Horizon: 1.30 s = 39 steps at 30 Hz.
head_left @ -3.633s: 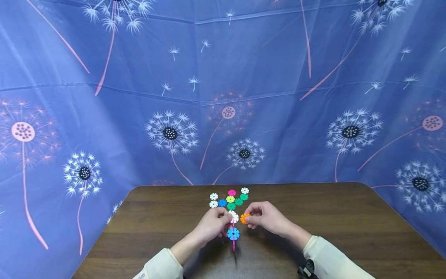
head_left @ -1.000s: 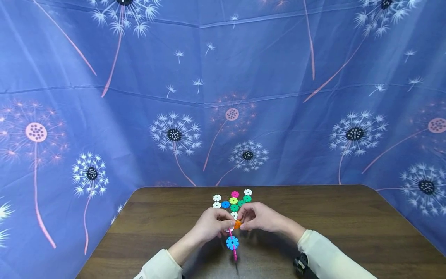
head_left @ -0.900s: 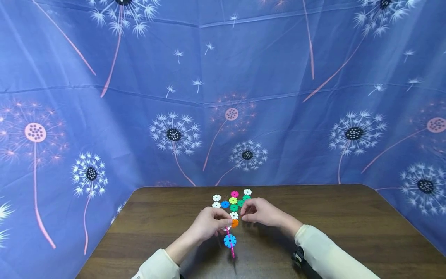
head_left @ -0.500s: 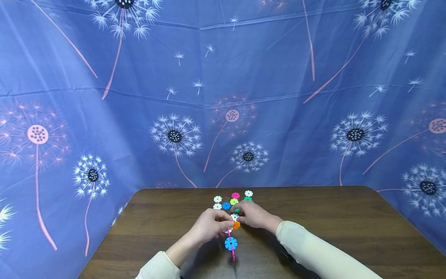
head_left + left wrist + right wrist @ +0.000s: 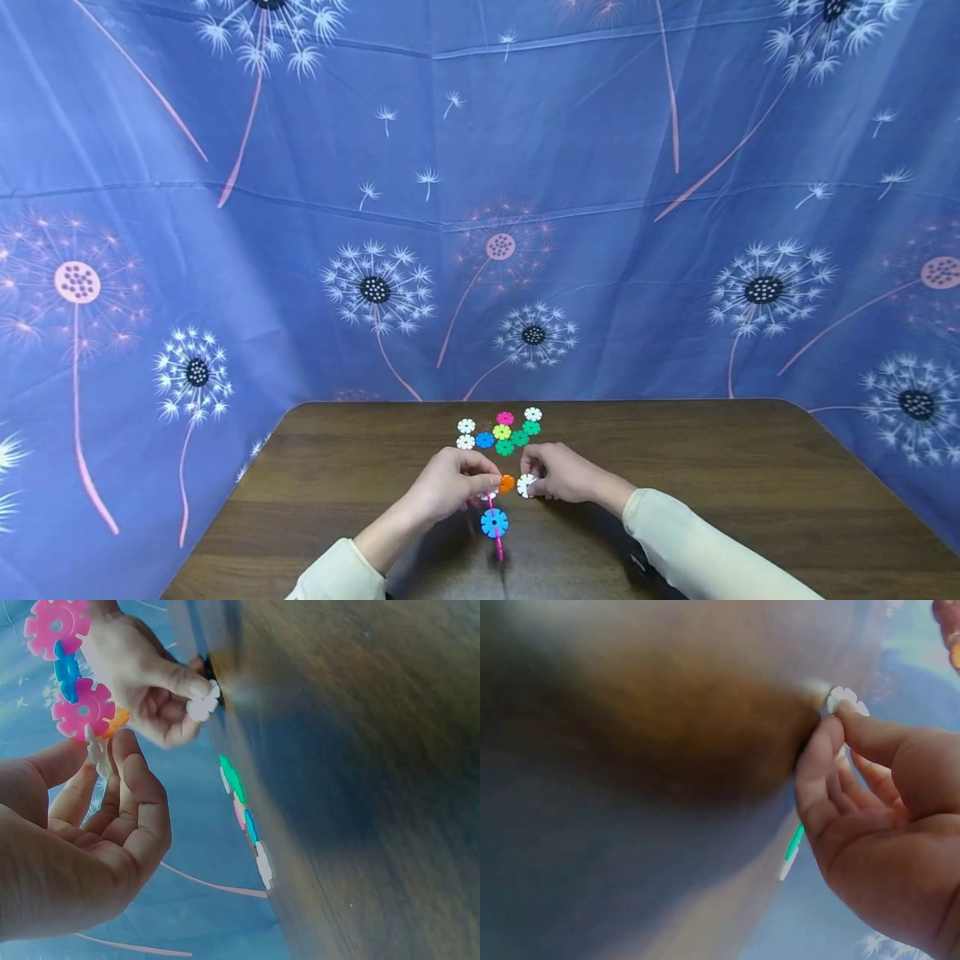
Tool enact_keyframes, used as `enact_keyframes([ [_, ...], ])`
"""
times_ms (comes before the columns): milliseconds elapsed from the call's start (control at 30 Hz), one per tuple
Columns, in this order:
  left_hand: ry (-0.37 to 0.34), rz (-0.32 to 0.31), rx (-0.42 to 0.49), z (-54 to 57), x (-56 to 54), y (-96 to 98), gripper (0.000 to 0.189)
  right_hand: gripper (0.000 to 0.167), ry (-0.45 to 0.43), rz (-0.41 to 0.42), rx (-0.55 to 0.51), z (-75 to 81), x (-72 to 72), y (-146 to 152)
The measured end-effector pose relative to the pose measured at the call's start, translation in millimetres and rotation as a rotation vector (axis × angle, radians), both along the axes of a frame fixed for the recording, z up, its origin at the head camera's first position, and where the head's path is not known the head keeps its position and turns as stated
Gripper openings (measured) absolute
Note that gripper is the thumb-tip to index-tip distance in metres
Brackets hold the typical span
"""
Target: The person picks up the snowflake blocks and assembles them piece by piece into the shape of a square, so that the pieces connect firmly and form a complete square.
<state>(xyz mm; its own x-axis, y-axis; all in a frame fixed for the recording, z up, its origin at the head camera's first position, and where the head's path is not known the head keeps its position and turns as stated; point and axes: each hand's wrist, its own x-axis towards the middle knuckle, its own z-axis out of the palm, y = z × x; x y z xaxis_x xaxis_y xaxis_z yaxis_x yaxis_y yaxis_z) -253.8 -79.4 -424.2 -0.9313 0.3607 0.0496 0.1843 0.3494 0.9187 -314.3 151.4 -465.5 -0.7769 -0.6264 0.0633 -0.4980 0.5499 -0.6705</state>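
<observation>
the left hand [image 5: 447, 486] pinches the chain of linked discs [image 5: 500, 518] up off the desk [image 5: 337, 483], its orange disc [image 5: 507, 483] poking out, and opposite, the right hand [image 5: 566, 475] pinches a white disc [image 5: 522, 484], seemingly just apart from the orange! beyond them, a cluster of discs [image 5: 503, 432] lies flat.
</observation>
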Motion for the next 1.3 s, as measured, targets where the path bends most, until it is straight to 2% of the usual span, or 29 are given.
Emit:
enact_keyframes([
  [133,-0.002,-0.006,0.017,0.0,0.5,0.8,0.006,0.006,-0.233,0.014,-0.169,-0.5,13.6,10],
  [200,0.002,-0.01,0.017,0.3,0.5,1.4,0.006,0.005,-0.325,0.011,-0.251,1.2,19.5,14],
  [300,0.005,-0.013,0.005,2.1,0.3,2.1,0.007,0.01,-0.424,-0.004,-0.357,5.6,25.3,18],
  [433,0.011,-0.013,-0.015,5.6,-0.6,2.9,0.007,0.016,-0.504,-0.035,-0.465,14.6,28.0,20],
  [600,0.032,-0.021,-0.004,7.2,-1.5,5.6,0.008,0.017,-0.552,-0.062,-0.54,23.4,30.2,19],
  [833,0.057,-0.028,-0.007,6.5,-3.7,8.8,0.008,0.018,-0.577,-0.085,-0.602,27.6,33.0,19],
  [1033,0.088,-0.022,-0.001,5.8,-2.6,11.5,0.007,0.017,-0.578,-0.085,-0.623,30.5,35.6,19],
  [1300,0.074,-0.003,0.036,6.7,-0.6,13.6,0.007,0.017,-0.564,-0.094,-0.631,30.6,38.2,20],
])
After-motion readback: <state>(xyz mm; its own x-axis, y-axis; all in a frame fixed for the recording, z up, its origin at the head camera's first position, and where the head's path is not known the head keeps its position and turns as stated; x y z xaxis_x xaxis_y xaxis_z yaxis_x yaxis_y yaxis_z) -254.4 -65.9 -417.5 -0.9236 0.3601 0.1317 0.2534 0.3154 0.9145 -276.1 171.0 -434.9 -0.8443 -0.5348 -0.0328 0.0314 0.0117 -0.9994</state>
